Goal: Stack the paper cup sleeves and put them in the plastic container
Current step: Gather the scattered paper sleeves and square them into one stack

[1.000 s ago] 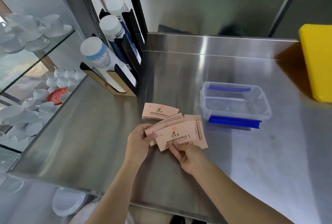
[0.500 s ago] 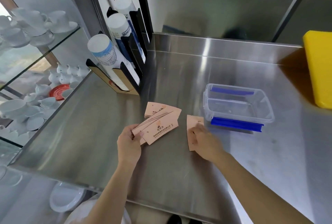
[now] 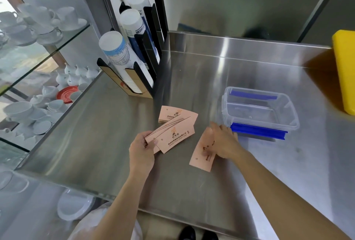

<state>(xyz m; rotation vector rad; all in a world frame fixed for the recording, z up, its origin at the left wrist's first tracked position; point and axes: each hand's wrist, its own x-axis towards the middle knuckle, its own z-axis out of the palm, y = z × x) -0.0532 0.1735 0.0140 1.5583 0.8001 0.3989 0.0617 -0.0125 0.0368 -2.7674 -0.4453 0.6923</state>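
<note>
My left hand (image 3: 141, 149) grips a fanned bunch of pink paper cup sleeves (image 3: 173, 135) by their left end, held just above the steel counter. Behind the fan, a small stack of sleeves (image 3: 169, 112) lies flat on the counter. My right hand (image 3: 223, 140) rests on a single pink sleeve (image 3: 201, 156) lying on the counter, fingers bent over its upper part. The clear plastic container (image 3: 288, 113) with blue clip flaps stands open and empty just right of my right hand.
A black rack (image 3: 148, 70) holding white paper cup stacks stands at the counter's back left. A yellow block (image 3: 344, 70) sits at the far right edge. Glass shelves with white crockery (image 3: 38, 26) lie to the left. The steel counter (image 3: 288, 172) ends near me.
The right hand left the fanned bunch and moved right to a single sleeve lying near the container. That sleeve has since slid slightly toward me. The left hand keeps holding the fan.
</note>
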